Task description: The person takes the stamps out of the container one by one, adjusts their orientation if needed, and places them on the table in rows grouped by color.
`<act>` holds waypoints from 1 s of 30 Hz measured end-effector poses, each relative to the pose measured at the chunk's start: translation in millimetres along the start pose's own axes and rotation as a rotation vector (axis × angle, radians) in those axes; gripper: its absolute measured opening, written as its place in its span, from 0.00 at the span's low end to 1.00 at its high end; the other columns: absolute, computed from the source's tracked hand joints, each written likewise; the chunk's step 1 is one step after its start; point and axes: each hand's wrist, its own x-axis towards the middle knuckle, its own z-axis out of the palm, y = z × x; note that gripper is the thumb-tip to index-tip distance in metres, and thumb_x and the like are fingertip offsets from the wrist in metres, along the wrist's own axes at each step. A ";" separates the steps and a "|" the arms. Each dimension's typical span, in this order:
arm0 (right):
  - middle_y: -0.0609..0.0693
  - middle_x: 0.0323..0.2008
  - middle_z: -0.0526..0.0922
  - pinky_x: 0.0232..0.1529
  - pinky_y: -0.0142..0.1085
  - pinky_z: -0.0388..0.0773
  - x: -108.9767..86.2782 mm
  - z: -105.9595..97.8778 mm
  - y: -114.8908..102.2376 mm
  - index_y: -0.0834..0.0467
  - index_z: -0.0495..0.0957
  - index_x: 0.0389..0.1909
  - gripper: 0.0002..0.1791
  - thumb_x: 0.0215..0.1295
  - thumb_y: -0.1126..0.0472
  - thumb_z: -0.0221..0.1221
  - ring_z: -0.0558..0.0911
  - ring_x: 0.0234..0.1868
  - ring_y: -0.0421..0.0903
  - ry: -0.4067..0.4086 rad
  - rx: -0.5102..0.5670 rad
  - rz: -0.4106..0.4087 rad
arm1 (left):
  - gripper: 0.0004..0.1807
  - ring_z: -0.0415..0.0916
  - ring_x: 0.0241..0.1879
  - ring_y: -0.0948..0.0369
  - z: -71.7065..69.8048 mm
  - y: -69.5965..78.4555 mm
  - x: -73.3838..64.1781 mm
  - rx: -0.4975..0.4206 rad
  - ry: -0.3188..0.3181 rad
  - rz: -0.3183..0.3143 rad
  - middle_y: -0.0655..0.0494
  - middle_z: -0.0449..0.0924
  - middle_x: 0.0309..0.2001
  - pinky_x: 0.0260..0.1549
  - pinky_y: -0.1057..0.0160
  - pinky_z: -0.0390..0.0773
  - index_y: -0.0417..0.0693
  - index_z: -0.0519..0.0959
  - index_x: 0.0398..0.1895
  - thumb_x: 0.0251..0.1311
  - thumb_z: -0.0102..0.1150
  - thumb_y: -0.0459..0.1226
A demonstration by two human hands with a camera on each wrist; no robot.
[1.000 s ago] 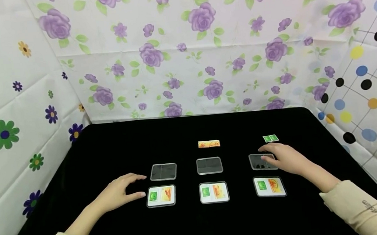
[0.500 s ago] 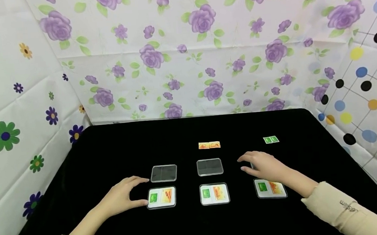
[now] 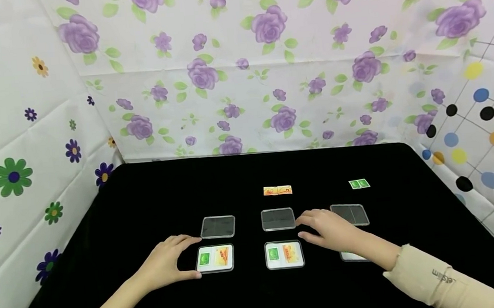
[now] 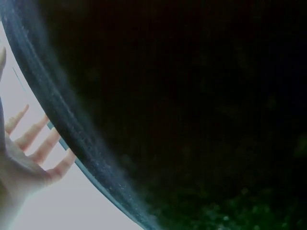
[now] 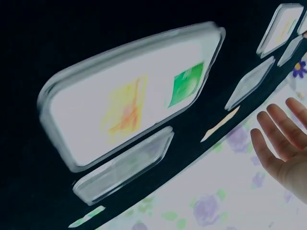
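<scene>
In the head view my left hand (image 3: 167, 262) is spread beside the front-left flat case (image 3: 216, 267), its thumb and fingertips right at the case's left corners. That case has a white insert bearing a green and an orange stamp-like picture. Its clear lid (image 3: 218, 227) lies just behind. My right hand (image 3: 329, 228), fingers loosely bent and holding nothing, hovers right of the middle clear lid (image 3: 278, 219). The front-middle case (image 3: 284, 255) lies before that lid. My right forearm partly hides the front-right case (image 5: 129, 105), while the right clear lid (image 3: 351, 215) shows behind my hand.
Two orange stamp-like pieces (image 3: 278, 190) lie behind the middle lid. Two green ones (image 3: 359, 184) are at the back right. A black cloth (image 3: 241, 299) covers the table, with a flowered curtain (image 3: 243, 101) behind. The left wrist view is mostly dark.
My right hand has moved left from over the right lid to beside the middle one, uncovering the right lid. My left hand has shifted slightly nearer the front-left case, thumb lower.
</scene>
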 end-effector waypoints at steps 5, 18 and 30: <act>0.47 0.43 0.83 0.45 0.41 0.79 5.4 4.5 -14.7 0.57 0.80 0.46 0.13 0.64 0.55 0.58 0.82 0.44 0.45 0.014 0.025 -0.022 | 0.45 0.73 0.53 0.49 1.4 2.2 -0.2 0.036 0.003 0.009 0.52 0.76 0.55 0.48 0.39 0.72 0.52 0.73 0.59 0.35 0.70 0.63; 0.47 0.44 0.82 0.46 0.40 0.79 26.1 8.1 -36.4 0.56 0.79 0.47 0.14 0.66 0.54 0.56 0.82 0.45 0.44 -0.013 0.037 -0.105 | 0.44 0.72 0.53 0.50 5.3 3.7 1.6 0.044 -0.014 0.022 0.53 0.75 0.55 0.48 0.41 0.72 0.54 0.74 0.59 0.35 0.69 0.63; 0.46 0.44 0.83 0.49 0.37 0.78 50.6 11.6 -59.3 0.56 0.79 0.47 0.14 0.67 0.54 0.56 0.82 0.43 0.41 -0.021 0.042 -0.214 | 0.41 0.72 0.50 0.51 2.3 5.7 4.4 0.047 -0.039 0.016 0.53 0.74 0.53 0.43 0.44 0.73 0.55 0.75 0.55 0.36 0.69 0.62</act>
